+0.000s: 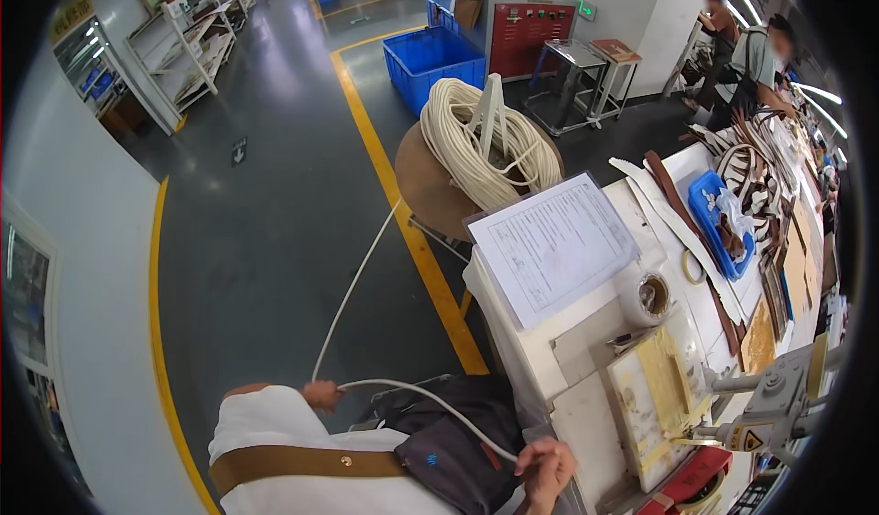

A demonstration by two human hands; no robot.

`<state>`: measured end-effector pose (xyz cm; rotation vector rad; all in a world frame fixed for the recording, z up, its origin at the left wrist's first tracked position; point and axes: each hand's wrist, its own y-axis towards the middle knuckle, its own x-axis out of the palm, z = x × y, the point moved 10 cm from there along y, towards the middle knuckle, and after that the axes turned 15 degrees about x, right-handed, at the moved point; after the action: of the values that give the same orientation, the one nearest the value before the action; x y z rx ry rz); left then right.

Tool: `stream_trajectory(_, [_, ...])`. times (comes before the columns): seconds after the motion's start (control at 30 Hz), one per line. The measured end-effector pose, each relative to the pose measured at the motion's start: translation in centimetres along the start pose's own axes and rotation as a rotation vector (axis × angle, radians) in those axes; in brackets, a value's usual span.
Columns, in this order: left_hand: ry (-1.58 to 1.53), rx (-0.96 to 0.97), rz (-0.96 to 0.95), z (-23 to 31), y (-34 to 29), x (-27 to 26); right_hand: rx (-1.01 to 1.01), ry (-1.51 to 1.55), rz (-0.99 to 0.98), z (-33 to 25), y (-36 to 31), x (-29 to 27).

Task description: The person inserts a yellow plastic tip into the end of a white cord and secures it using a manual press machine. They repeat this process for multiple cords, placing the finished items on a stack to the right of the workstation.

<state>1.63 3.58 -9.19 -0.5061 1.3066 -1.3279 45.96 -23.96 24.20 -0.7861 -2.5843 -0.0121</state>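
A white cord [417,388] runs between my two hands in a shallow arc over my lap. My left hand [322,395] is closed round it, beside my white sleeve. From there the cord climbs toward a round brown board [412,178] that carries a big coil of the same cord [458,140]. Beside the table's near edge, my right hand [547,469] has its fingers curled and pinches the other part of the cord. Whether the cord's end lies inside these fingers cannot be made out.
On the white worktable [572,423] to the right lie a printed sheet [554,249], a tape roll [646,297], a grey machine [774,414] and a blue tray [719,222] among leather strips. Blue crates [430,62] stand beyond the coil. People [755,62] work at the far right.
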Motion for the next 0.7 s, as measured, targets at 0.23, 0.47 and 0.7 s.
stream_trajectory(0.23, [-0.058, 0.442, 0.179, 17.4, -5.4, 0.9, 0.178, -0.787, -0.23, 5.3, 10.0, 11.9])
stream_trajectory(0.47, [-0.089, 0.718, 0.417, 25.7, -15.1, -11.2, 0.523, -1.125, -0.62, 15.0, 8.7, 15.5])
stream_trajectory(0.7, [1.012, 0.498, -0.03, 5.7, -3.2, -13.7, 0.352, -0.931, -0.042, 1.9, 2.2, 6.8])
